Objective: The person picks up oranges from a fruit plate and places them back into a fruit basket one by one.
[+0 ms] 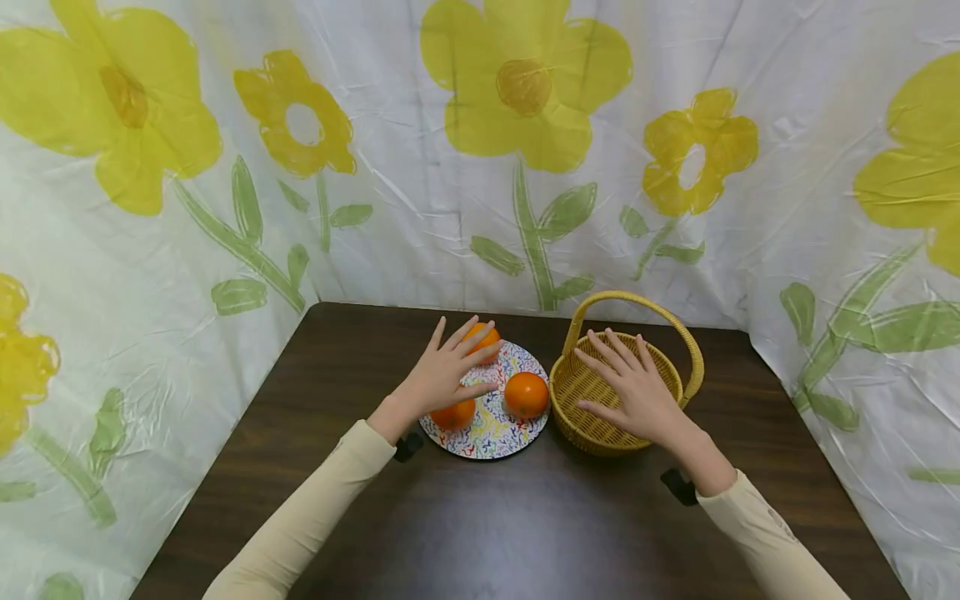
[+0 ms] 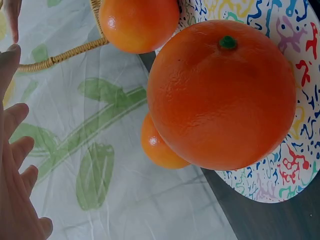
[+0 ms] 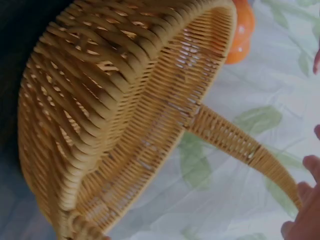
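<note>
Three oranges sit on a round plate (image 1: 491,437) with a colourful squiggle pattern: a far orange (image 1: 491,343), a right orange (image 1: 527,395) and a near-left orange (image 1: 454,415). My left hand (image 1: 450,367), fingers spread and straight, hovers over the plate's left side and partly hides two oranges. In the left wrist view the nearest orange (image 2: 222,95) shows a green stem dot. To the plate's right stands a wicker basket (image 1: 600,437) with a tall arched handle; its inside shows bare weave. Over the basket my right hand (image 1: 637,396) is spread, holding nothing.
Both items stand on a dark wooden table (image 1: 480,533), toward its back edge. A white curtain (image 1: 405,208) with yellow flowers hangs behind and along both sides. The basket handle (image 1: 693,358) rises beside the right hand.
</note>
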Tool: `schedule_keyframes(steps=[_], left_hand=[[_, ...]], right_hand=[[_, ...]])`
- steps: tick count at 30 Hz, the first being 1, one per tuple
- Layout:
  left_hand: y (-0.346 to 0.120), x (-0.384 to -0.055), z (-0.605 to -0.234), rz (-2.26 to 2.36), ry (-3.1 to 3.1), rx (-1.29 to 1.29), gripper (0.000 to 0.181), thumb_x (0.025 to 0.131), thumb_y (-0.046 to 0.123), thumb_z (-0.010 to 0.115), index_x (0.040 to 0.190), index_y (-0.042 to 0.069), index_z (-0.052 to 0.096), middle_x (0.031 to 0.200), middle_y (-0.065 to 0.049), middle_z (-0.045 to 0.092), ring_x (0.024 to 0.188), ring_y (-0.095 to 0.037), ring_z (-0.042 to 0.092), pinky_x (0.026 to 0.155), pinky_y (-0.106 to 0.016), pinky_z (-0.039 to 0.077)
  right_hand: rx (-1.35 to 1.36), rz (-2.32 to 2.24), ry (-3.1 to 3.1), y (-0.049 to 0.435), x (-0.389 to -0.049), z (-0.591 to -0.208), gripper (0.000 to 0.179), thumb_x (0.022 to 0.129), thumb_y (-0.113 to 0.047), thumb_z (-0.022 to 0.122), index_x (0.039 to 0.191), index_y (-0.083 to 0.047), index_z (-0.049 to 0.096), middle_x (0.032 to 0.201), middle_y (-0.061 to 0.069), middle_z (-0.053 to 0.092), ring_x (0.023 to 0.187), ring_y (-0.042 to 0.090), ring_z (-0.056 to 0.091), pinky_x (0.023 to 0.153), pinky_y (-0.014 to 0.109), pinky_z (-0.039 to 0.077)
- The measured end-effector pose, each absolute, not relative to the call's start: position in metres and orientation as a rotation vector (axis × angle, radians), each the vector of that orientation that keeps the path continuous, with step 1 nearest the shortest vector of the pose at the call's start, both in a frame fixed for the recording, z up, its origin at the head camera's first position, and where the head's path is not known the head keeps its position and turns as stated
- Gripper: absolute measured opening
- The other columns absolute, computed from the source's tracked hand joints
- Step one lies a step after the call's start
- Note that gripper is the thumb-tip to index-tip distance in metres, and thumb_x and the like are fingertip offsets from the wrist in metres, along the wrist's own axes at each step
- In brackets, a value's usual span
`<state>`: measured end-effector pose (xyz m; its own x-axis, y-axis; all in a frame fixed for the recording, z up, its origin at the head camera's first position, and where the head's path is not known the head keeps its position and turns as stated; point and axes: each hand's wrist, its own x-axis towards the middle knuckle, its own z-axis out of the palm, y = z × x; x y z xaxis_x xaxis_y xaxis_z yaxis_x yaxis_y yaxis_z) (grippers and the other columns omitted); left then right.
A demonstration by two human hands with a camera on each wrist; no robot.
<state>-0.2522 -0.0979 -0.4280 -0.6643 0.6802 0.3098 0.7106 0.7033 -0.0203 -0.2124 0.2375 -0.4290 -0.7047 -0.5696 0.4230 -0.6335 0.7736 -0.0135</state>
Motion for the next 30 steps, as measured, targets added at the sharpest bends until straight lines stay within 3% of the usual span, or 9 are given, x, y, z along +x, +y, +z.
schedule_keyframes(steps=[4,11,22,30], left_hand=[[-0.100,-0.250,-0.430,-0.173,-2.626,-1.067,0.067,0.088,0.058,0.049,0.144,0.025,0.035,0.155,-0.001,0.016,0.143,-0.024,0.006,0.110,-0.058,-0.005],[-0.104,-0.249,-0.434,-0.256,-2.610,-1.058,0.065,0.088,0.056,0.049,0.145,0.028,0.033,0.154,-0.003,0.022,0.143,-0.024,0.008,0.111,-0.057,-0.002],[-0.111,-0.244,-0.442,-0.345,-2.580,-1.003,0.067,0.087,0.056,0.052,0.142,0.021,0.039,0.150,-0.003,0.031,0.142,-0.024,0.017,0.112,-0.056,0.007],[-0.117,-0.239,-0.453,-0.424,-2.630,-0.939,0.067,0.086,0.053,0.056,0.142,0.020,0.039,0.148,-0.006,0.035,0.141,-0.024,0.020,0.112,-0.054,0.009]], right_hand=[[0.921,0.247,-2.533,0.239,-0.212,-0.434,0.075,0.081,-0.055,0.061,0.144,-0.024,0.036,0.151,0.009,0.027,0.142,0.026,0.012,0.112,0.055,0.001],[0.924,0.334,-2.472,0.240,-0.209,-0.439,0.073,0.082,-0.055,0.060,0.142,-0.021,0.039,0.152,0.007,0.025,0.137,0.036,0.025,0.113,0.053,0.001],[0.874,0.435,-2.463,0.242,-0.197,-0.446,0.068,0.083,-0.049,0.062,0.140,-0.019,0.042,0.150,0.010,0.030,0.140,0.028,0.020,0.112,0.055,0.006],[0.835,0.541,-2.428,0.245,-0.191,-0.455,0.065,0.084,-0.049,0.062,0.138,-0.015,0.046,0.149,0.010,0.032,0.138,0.031,0.024,0.112,0.055,0.009]])
